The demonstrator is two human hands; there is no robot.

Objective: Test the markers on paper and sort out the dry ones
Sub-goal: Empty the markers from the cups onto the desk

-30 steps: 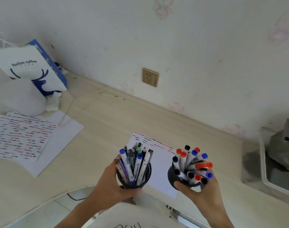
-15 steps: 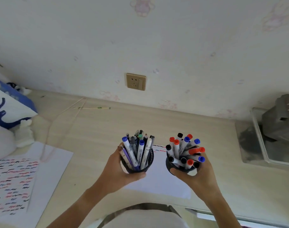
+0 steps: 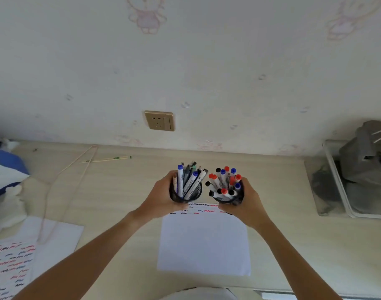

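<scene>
There is one view, from a wide-angle camera on the person's head, looking forward and down over a desk toward the wall behind it. It sits close above the desk's near edge, so both forearms reach in from the bottom and the hands lie near mid-frame. The wide lens bends the desk's back edge and takes in both ends.

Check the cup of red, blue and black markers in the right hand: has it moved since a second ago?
Yes. The marker cup in the right hand has moved away from the person, from over the near part of the paper to its far edge.
</scene>
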